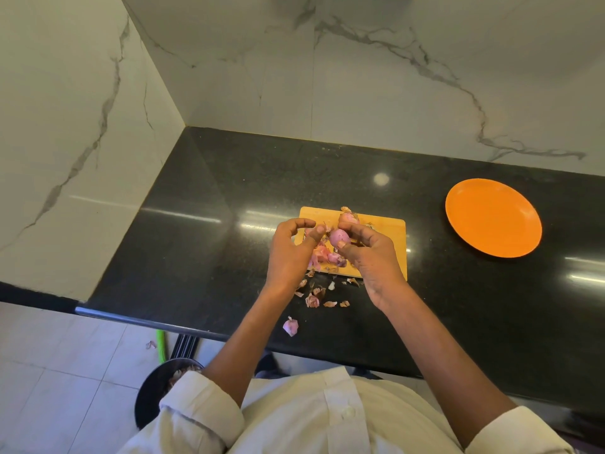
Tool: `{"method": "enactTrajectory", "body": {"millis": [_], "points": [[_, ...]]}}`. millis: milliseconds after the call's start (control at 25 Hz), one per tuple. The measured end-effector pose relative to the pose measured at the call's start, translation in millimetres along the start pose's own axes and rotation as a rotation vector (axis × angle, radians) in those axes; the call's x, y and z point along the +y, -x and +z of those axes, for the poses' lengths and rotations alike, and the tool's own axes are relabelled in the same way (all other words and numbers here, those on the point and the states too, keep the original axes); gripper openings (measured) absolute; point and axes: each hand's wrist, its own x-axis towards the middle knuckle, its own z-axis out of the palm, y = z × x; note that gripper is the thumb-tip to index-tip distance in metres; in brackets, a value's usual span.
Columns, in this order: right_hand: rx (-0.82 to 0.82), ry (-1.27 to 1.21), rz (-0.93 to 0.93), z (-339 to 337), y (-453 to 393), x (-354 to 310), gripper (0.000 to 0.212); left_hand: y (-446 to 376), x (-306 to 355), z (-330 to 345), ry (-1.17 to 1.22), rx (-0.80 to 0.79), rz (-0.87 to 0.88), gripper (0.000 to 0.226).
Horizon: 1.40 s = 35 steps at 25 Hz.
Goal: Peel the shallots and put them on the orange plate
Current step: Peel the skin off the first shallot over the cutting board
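Right hand (pixel 366 253) pinches a small pink-purple shallot (pixel 339 238) between thumb and fingers, above the rectangular pale wooden cutting board (pixel 389 231). Left hand (pixel 291 247) just left of it, fingers curled; whether it holds a scrap of skin, cannot tell. Second, unpeeled shallot (pixel 349 217) on the board's far edge.

Risk, as I judge: bared flesh looks smooth and slick, could slip from the pinch.

Papery pink skins (pixel 312 299) litter the glossy black stone counter (pixel 229 257) near the board. Round matte orange plate (pixel 493 217) well right of board, bare.

A pale purple, partly peeled shallot (pixel 339 238) sits mid-frame; the round orange plate (pixel 493 217) lies bare at its three o'clock, well apart.
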Motion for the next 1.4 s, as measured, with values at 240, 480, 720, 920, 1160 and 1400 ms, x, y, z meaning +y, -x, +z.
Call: {"method": "enactTrajectory", "body": {"millis": [240, 480, 720, 920, 1160, 1400], "points": [[-0.05, 0.04, -0.081, -3.4, 3.3, -0.9, 0.033, 5.0, 11.5, 5.0, 0.059, -0.107, 0.088, 0.013], [-0.079, 0.107, -0.116, 1.3, 9.6, -0.9, 0.029, 2.9, 5.1, 11.6, 0.155, 0.066, -0.013, 0.013], [-0.109, 0.047, 0.068, 9.5, 8.7, 1.5, 0.019, 2.1, 8.0, 20.3, 0.168, 0.121, -0.004, 0.013], [-0.038, 0.05, -0.006, 14.8, 8.6, 7.8, 0.019, 1.0, 17.8, 31.1, 0.339, 0.18, -0.16, 0.014], [-0.004, 0.053, 0.039, 7.0, 1.8, 1.3, 0.029, -0.4, 4.5, 14.9, 0.072, 0.085, -0.078, 0.019], [-0.033, 0.067, 0.068, 8.7, 4.0, -4.9, 0.035, 7.9, 7.2, 13.8, 0.202, -0.141, 0.023, 0.009]]}}
